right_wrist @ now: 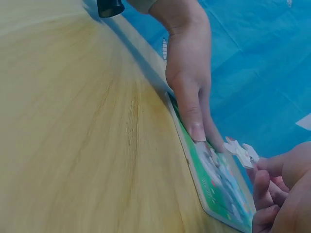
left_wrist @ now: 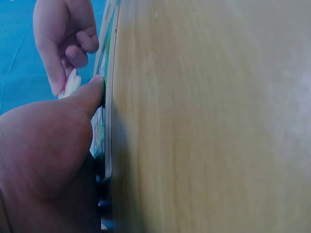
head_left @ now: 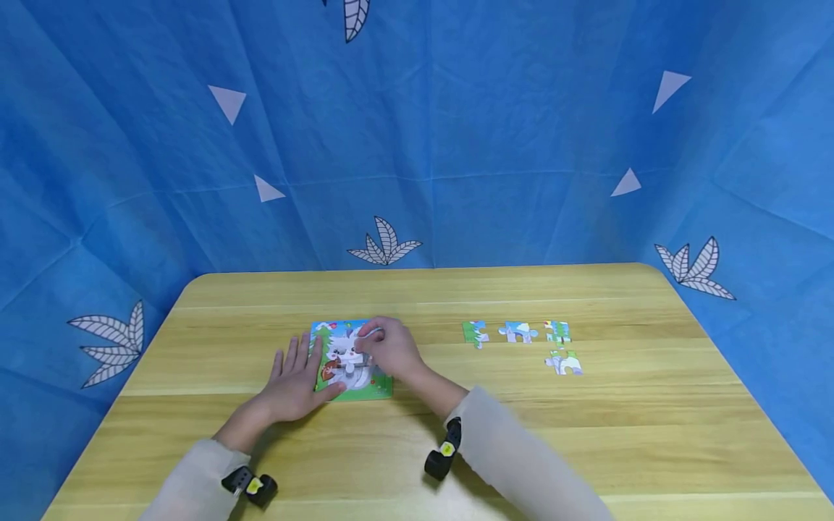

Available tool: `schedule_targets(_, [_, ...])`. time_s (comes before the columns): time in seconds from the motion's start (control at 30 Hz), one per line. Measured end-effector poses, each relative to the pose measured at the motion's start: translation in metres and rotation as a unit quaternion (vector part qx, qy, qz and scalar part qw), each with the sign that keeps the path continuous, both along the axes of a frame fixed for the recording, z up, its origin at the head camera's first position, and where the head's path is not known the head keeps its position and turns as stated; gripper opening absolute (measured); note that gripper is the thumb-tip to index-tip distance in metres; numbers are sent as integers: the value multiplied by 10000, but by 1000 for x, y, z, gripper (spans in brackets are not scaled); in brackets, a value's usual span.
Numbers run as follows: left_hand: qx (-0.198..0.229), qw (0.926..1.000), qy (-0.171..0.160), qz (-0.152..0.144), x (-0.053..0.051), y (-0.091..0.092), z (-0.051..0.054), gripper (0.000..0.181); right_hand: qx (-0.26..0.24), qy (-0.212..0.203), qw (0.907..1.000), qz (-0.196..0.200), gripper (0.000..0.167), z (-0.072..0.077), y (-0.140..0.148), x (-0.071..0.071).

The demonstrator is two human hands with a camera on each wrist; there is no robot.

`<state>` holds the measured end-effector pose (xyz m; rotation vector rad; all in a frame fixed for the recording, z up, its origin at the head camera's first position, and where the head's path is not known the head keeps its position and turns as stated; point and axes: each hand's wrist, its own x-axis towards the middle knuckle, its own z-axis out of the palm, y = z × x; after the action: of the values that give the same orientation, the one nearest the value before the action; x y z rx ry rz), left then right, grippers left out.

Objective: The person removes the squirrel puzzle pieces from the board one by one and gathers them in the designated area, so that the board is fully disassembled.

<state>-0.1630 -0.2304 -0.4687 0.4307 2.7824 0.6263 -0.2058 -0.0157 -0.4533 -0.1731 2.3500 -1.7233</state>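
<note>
A small, pale, knobbed jigsaw piece [right_wrist: 241, 153] is pinched by the right hand [head_left: 391, 349] above a rectangular green-and-blue picture board [head_left: 365, 393], left of centre on the wood-grained table [head_left: 586, 441]. The board is touched by the left hand [head_left: 295, 387], fingers extended. Four multicoloured jigsaw pieces [head_left: 521, 328] are spread to the right.

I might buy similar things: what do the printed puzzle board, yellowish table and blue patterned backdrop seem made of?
Printed puzzle board: perhaps card or thin wood, smooth-looking; pale edge shows.
Yellowish table: wood or laminate, smooth-looking, with plank grain.
Blue patterned backdrop: probably matte fabric, creased and folded.
</note>
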Motion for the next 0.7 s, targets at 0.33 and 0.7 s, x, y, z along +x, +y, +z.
schedule_targets(0.33, [-171, 9998, 74, 40, -4, -4, -12, 109, -399, -60, 9977, 541, 7, 8, 42, 15])
schedule_targets(0.7, [-237, 9996, 131, 55, -6, -4, -15, 107, -216, -251, 9982, 504, 11, 14, 113, 31])
